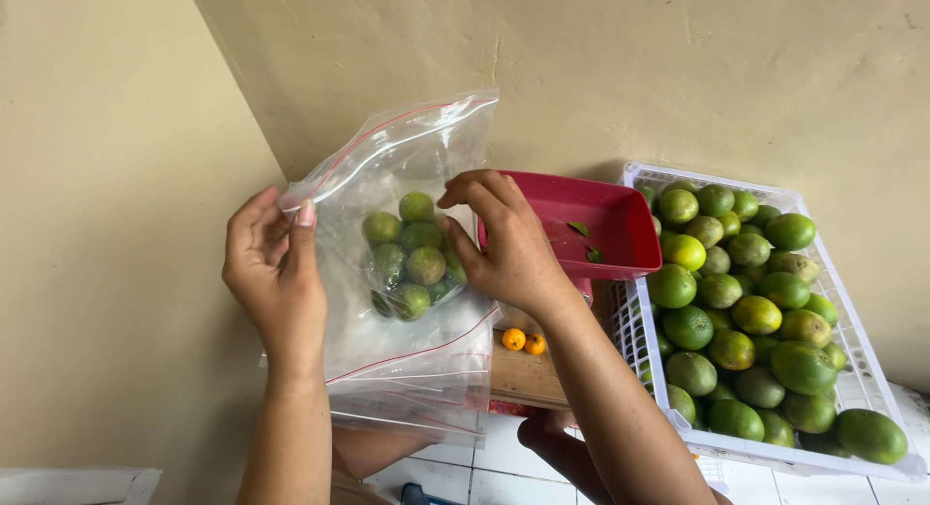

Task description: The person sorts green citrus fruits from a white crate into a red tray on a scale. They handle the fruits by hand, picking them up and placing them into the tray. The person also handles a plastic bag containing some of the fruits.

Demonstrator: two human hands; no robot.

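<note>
A clear zip bag (387, 166) with a red seal strip hangs between my hands, holding several small green limes (412, 256) at its bottom. My left hand (276, 268) pinches the bag's left top edge. My right hand (504, 239) grips its right edge, in front of a red plastic tray (605, 224).
A white slotted crate (852, 369) at the right is full of green citrus fruits (746, 302). Two small orange fruits (523, 341) lie on a wooden board (523, 379). More clear bags (417, 398) lie stacked below. Beige walls meet in a corner behind; white tiled floor shows below.
</note>
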